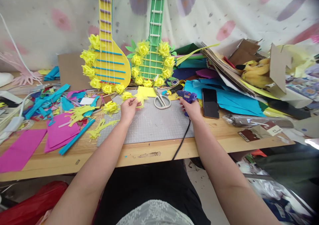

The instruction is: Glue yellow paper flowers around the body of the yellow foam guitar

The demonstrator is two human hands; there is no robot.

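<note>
My left hand (pixel 128 110) pinches a yellow paper flower (pixel 142 97) above the grey cutting mat (pixel 154 128). In my right hand (pixel 191 108) is a blue-purple glue gun (pixel 187 96), gripped over the mat's right side, its black cord running down past the table edge. Between the hands lie scissors (pixel 163 102) with pale handles, and a yellow paper sheet (pixel 147 92) behind them. Two craft guitars stand at the back: a yellow guitar (pixel 112 65) and a green guitar (pixel 152 64), both trimmed with yellow paper flowers. Another loose yellow flower (pixel 110 108) rests left of my left hand.
Left of the mat are pink sheets (pixel 62 132), a blue paper strip (pixel 76 137) and heaped paper scraps. A black phone (pixel 210 103) lies right of my right hand. Blue paper (pixel 239 100), cardboard (pixel 224 69) and a packaged item (pixel 259 121) crowd the right side.
</note>
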